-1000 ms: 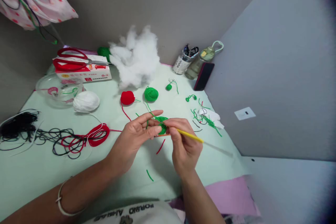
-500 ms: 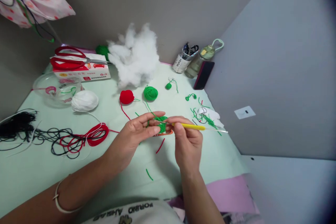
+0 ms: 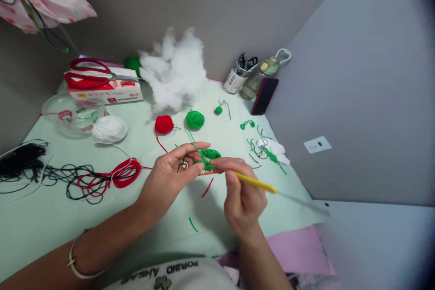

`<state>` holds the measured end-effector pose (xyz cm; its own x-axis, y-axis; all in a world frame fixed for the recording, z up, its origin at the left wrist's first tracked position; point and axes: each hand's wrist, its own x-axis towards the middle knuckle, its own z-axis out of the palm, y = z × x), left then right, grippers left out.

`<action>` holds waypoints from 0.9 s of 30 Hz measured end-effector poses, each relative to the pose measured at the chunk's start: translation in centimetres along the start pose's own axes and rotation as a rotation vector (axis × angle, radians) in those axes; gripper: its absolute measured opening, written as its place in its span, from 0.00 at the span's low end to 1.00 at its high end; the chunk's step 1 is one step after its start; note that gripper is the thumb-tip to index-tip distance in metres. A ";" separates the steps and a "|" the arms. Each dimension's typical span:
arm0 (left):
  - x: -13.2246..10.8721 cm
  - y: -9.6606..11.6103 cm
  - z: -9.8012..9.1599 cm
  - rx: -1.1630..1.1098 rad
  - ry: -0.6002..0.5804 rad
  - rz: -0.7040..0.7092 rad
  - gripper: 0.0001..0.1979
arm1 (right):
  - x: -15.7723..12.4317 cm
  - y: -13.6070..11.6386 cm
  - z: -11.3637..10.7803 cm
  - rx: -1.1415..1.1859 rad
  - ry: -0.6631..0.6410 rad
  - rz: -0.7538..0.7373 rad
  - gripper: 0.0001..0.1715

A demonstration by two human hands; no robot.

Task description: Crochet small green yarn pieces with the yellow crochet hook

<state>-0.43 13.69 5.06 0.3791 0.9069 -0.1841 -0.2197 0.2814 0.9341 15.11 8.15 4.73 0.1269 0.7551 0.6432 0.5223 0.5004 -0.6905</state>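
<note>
My left hand (image 3: 173, 170) pinches a small piece of green crochet work (image 3: 205, 164) between thumb and fingers, with a green strand running over the index finger. That strand leads back to a green yarn ball (image 3: 195, 119). In my right hand (image 3: 243, 195) is a crochet hook with a yellow grip (image 3: 258, 182), its metal tip at the crochet work and its blurred rear shaft pointing down to the right. Just behind the piece, more green yarn (image 3: 214, 154) shows on the table. Fingers hide part of the work and an orange-edged thing (image 3: 207, 173) beneath it.
A red yarn ball (image 3: 164, 124), a white yarn ball (image 3: 109, 129) and tangled black cord (image 3: 81, 183) lie left. White stuffing (image 3: 175, 72) sits behind, near red-handled scissors (image 3: 90, 74) on a box (image 3: 105, 94). Right stand a pen can (image 3: 235, 79), bottle (image 3: 252, 85), phone (image 3: 265, 96) and yarn scraps (image 3: 270, 152).
My right hand has tilted the hook, so its rear end swings lower and further right. The hook tip has drawn back toward the right, and more green yarn shows behind the piece.
</note>
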 end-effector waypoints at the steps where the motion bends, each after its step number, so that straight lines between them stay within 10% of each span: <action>1: -0.1 0.0 0.1 -0.001 0.004 0.011 0.16 | -0.2 0.1 0.2 -0.107 -0.009 -0.101 0.16; 5: -0.1 0.0 0.5 -0.185 -0.089 -0.146 0.22 | -0.4 0.6 0.7 -0.315 0.018 -0.217 0.18; 16: 0.4 0.5 0.3 -0.263 -0.158 -0.244 0.21 | 0.8 0.2 -0.2 0.461 0.093 0.375 0.13; 23: -0.2 0.2 0.6 -0.155 0.008 -0.072 0.22 | -0.3 0.1 0.1 -0.175 -0.054 -0.098 0.16; 27: 0.1 0.0 0.6 -0.349 -0.107 -0.256 0.22 | -0.6 0.5 0.6 -0.327 0.020 -0.191 0.17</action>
<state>0.16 13.58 5.23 0.5479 0.7615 -0.3462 -0.3895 0.5985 0.7001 14.82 8.22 3.82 0.0156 0.6511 0.7588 0.7792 0.4676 -0.4173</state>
